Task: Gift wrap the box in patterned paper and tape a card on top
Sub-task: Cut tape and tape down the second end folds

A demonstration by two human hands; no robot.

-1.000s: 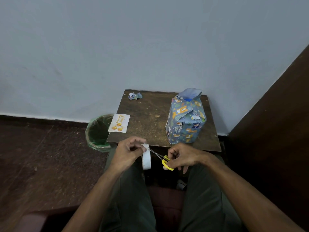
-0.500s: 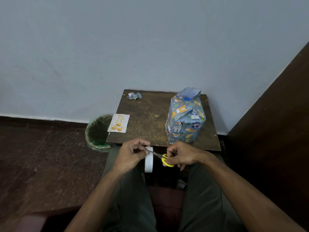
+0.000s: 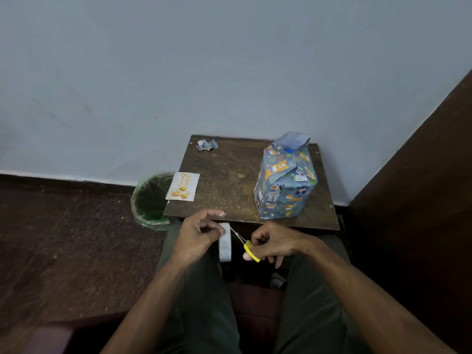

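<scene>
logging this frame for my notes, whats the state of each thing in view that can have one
box: upright on the table, wrapped, top flap open
card: flat, overhanging the table's left edge, not taped on
tape roll: held in front of the table
scissors: blades at the tape
left hand: pinches the tape end
right hand: grips the scissors
bin: lined, open
paper scrap: crumpled, far corner

The box (image 3: 284, 180) stands upright right of center in the frame, on the right side of my small table (image 3: 229, 180), wrapped in blue paper printed with cartoon animals; its top flap sticks up unfolded. The card (image 3: 183, 186), white with orange ornaments, lies flat left of center, overhanging the table's left edge. Low in the middle, my left hand (image 3: 196, 236) pinches the white tape roll (image 3: 225, 245) while my right hand (image 3: 273, 245) grips yellow-handled scissors (image 3: 245, 245), blades touching the tape.
</scene>
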